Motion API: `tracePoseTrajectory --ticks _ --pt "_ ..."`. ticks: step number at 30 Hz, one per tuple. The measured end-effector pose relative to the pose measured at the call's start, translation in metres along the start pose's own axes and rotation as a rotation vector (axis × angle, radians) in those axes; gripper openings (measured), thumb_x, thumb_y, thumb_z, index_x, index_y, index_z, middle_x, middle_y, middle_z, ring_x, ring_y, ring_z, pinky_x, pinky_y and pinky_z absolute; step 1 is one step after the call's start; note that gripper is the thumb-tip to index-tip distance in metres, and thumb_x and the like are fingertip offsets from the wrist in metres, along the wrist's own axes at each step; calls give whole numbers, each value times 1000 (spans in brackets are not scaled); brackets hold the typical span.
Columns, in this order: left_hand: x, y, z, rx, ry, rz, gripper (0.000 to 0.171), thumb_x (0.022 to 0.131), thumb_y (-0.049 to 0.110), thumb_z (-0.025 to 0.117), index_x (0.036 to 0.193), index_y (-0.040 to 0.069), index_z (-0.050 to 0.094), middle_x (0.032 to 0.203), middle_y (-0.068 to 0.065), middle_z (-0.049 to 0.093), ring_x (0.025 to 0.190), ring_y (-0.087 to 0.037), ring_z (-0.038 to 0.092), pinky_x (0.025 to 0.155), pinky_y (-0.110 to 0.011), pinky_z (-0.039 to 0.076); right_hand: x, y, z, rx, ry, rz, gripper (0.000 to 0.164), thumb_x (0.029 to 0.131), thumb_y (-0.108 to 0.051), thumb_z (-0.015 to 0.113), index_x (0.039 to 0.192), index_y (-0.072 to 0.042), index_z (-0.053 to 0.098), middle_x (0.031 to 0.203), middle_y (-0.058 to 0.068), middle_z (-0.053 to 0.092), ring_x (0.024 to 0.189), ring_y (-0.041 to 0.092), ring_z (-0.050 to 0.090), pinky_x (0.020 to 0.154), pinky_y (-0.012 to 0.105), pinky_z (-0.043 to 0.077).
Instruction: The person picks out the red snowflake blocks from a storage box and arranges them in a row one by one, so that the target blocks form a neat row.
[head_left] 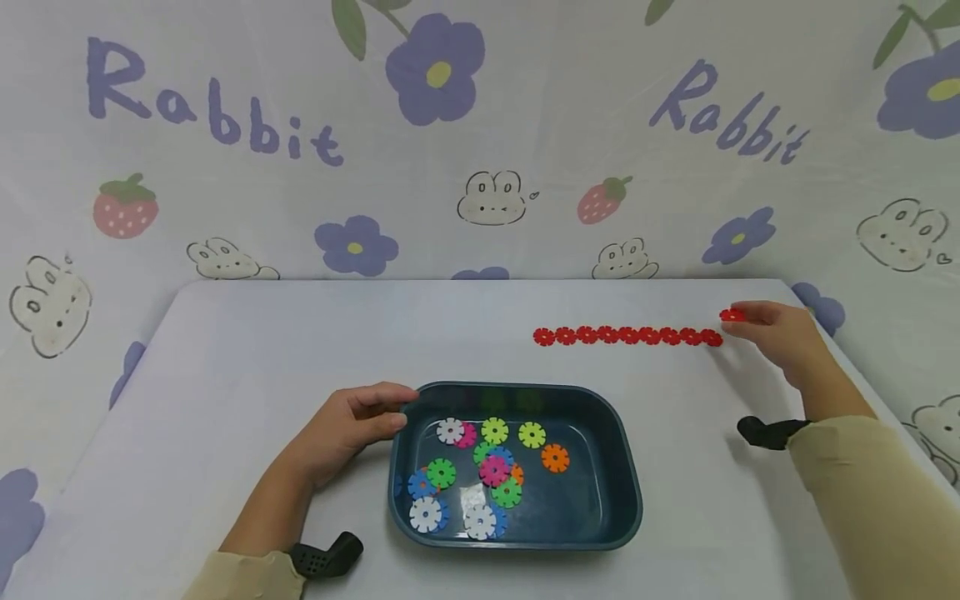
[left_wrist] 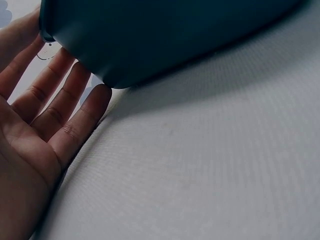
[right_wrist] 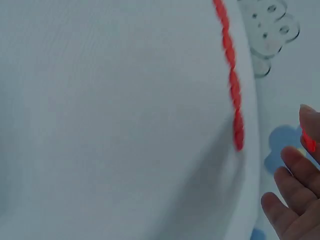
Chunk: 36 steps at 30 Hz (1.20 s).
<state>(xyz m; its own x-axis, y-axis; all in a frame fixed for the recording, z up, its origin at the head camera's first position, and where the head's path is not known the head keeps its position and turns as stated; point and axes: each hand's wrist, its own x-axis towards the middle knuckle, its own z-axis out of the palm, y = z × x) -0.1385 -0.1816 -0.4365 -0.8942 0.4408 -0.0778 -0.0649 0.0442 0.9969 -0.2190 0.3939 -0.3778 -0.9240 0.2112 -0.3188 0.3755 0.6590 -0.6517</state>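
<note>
My right hand [head_left: 783, 337] pinches a red snowflake disc [head_left: 732, 315] between thumb and fingertips, just above the right end of a row of linked red snowflake discs [head_left: 628, 335]. In the right wrist view, a sliver of the held disc [right_wrist: 308, 141] shows between thumb and finger, apart from the row [right_wrist: 235, 90]. My left hand [head_left: 352, 429] rests at the left corner of a dark teal tray [head_left: 517, 546]. Its fairly straight fingers [left_wrist: 67, 127] touch the tray's outer wall [left_wrist: 130, 50] in the left wrist view.
Loose snowflake discs in white, pink, yellow, green, blue and orange [head_left: 555, 457] lie in the tray, some overlapping. The white table [head_left: 247, 358] ends at a back edge before a cloth [head_left: 540, 100] printed with rabbits, flowers and strawberries.
</note>
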Motion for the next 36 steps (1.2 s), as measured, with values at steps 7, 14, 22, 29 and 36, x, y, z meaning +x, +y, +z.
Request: tracePoseTrajectory --ticks 7,14,22,29,36 --pt "0 0 1 8 0 -6 36 91 21 70 125 8 66 130 -3 63 114 -17 61 92 -29 54 11 29 1 -14 -10 164 87 90 -56 61 155 -11 25 156 27 24 138 52 22 97 75 34" --pt "0 -1 1 14 8 -17 36 91 21 71 125 8 66 131 -4 62 115 -17 62 92 -29 54 17 41 3 -49 37 168 83 91 -49 64 155 -11 27 154 28 26 137 52 23 102 70 35" --pt "0 -1 1 15 10 -8 36 91 21 70 125 8 67 132 -6 62 114 -17 62 92 -28 54 25 43 0 -96 41 121 78 93 -41 65 154 -9 28 156 29 23 142 53 17 109 67 29" --pt "-1 0 1 5 5 -8 36 91 21 70 125 8 66 131 -5 62 114 -17 62 92 -29 54 26 39 1 -119 33 108 78 92 -45 65 153 -9 31 158 29 16 145 52 10 111 68 21" --pt "-1 0 1 10 6 -4 36 91 21 70 125 8 67 131 -6 62 114 -19 62 91 -29 54 26 41 -1 -133 27 95 79 93 -42 65 153 -6 29 159 27 13 145 53 10 111 68 21"
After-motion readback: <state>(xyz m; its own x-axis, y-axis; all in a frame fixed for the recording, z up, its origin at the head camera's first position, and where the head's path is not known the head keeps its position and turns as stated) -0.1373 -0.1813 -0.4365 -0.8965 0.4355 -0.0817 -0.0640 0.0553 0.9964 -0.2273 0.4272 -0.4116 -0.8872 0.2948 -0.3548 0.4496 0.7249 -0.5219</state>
